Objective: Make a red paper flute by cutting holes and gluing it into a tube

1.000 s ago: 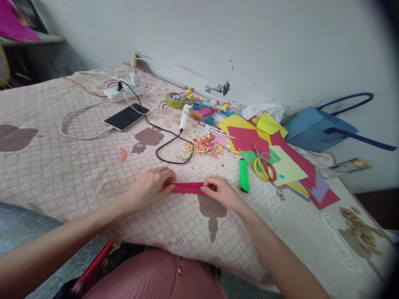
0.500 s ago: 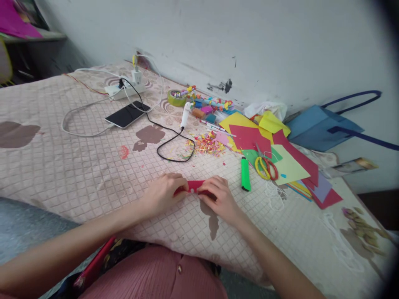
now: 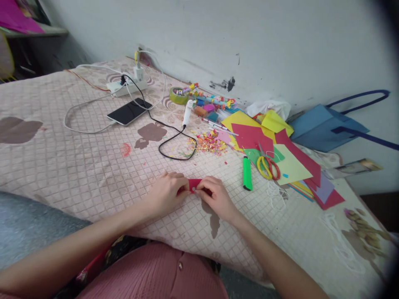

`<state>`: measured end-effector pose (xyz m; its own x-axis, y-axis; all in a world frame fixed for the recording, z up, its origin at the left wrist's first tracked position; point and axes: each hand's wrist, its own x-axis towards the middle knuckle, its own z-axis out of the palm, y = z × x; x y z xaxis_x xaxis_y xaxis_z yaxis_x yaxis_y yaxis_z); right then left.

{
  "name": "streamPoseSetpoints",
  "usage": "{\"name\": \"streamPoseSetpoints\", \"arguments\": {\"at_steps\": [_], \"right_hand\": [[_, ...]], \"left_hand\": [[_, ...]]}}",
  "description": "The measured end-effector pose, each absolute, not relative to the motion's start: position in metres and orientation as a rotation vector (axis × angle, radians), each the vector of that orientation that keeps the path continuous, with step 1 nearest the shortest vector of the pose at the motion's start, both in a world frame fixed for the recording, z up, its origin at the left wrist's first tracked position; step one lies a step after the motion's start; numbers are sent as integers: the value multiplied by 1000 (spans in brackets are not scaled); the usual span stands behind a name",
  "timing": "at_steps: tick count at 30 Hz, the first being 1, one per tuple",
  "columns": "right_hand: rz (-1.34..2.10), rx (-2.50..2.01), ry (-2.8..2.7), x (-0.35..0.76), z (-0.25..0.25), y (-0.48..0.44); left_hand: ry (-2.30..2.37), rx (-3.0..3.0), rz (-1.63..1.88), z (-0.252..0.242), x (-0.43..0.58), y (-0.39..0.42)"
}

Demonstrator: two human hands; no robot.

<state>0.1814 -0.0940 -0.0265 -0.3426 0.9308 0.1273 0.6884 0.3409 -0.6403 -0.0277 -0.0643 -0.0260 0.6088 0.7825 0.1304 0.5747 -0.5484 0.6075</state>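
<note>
A small strip of red paper (image 3: 195, 183) lies between my two hands near the front of the table. My left hand (image 3: 170, 191) pinches its left end, and my right hand (image 3: 215, 196) pinches its right end. Both sets of fingers are closed and almost meet at the near edge, where a pale spot shows. My fingers cover both ends of the strip. To the right of my right hand lies a bright green cutter or marker (image 3: 247, 173), and past it scissors with yellow and red handles (image 3: 264, 167).
Coloured paper sheets (image 3: 296, 164) and a blue bag (image 3: 327, 126) occupy the right. Paper scraps (image 3: 210, 143), a white glue gun (image 3: 188, 113) with a black cord and green tape (image 3: 179, 96) lie ahead. A phone (image 3: 129, 112) and power strip (image 3: 127, 88) are at the left.
My hands have drawn slightly closer together along the red paper strip, so less of it shows between them. The whole view has shifted a little; the other things stay put.
</note>
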Motion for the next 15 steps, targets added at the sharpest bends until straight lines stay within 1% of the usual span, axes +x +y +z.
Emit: {"name": "streamPoseSetpoints", "arguments": {"at_steps": [15], "right_hand": [[669,-1503,-2096,170,-32,-95]], "left_hand": [[1060,2362,456,-24,-39,-60]]}}
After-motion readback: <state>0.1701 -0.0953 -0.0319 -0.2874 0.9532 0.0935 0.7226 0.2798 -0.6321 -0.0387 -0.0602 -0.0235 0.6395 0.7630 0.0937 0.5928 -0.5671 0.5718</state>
